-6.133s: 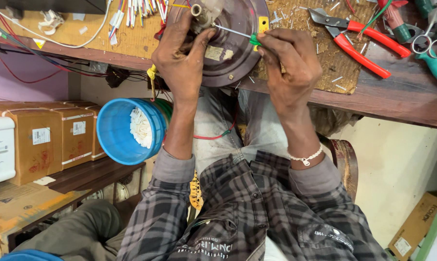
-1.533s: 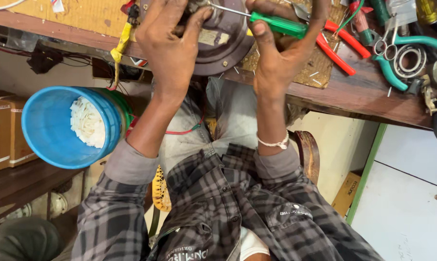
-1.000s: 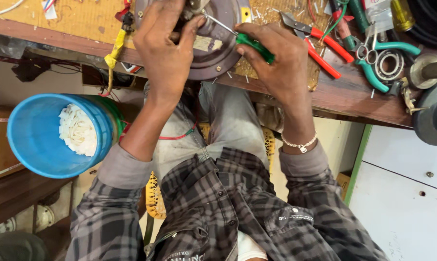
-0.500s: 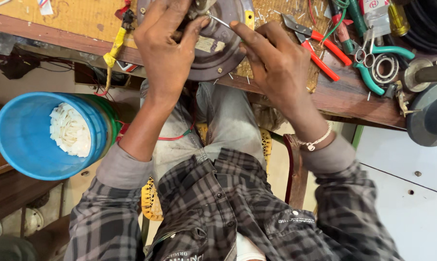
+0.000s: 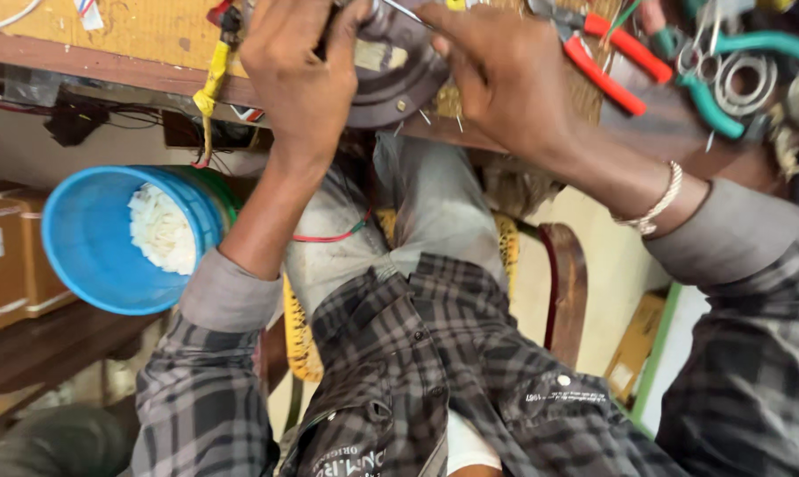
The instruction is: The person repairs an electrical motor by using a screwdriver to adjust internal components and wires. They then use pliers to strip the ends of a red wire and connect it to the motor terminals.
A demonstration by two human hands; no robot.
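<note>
The person sits at a workbench (image 5: 108, 75) and bends over a round dark metal disc (image 5: 399, 79), which lies at the bench edge, half over the lap. The left hand (image 5: 307, 75) is spread on the disc from the left, the fingers curled over its rim and pressing on it; I think this is to keep the disc from turning or sliding. The right hand (image 5: 506, 75) comes from the other side. Its fingers are close together near a thin metal shaft (image 5: 404, 11) that points to the disc's centre, but the top of the picture cuts them, so I cannot tell if they really pinch it.

Red pliers (image 5: 603, 57) lie just beside the right hand, and green-handled tools (image 5: 726, 79) with scissors (image 5: 740, 75) are a little further right, all easy to reach. A yellow wire (image 5: 209, 84) hangs over the bench edge left of the disc. Under the bench, near the left elbow, stands a blue bucket (image 5: 90, 265) with white scraps (image 5: 161, 230) inside, well apart from both hands. A brown box (image 5: 2, 265) is at the far left.
</note>
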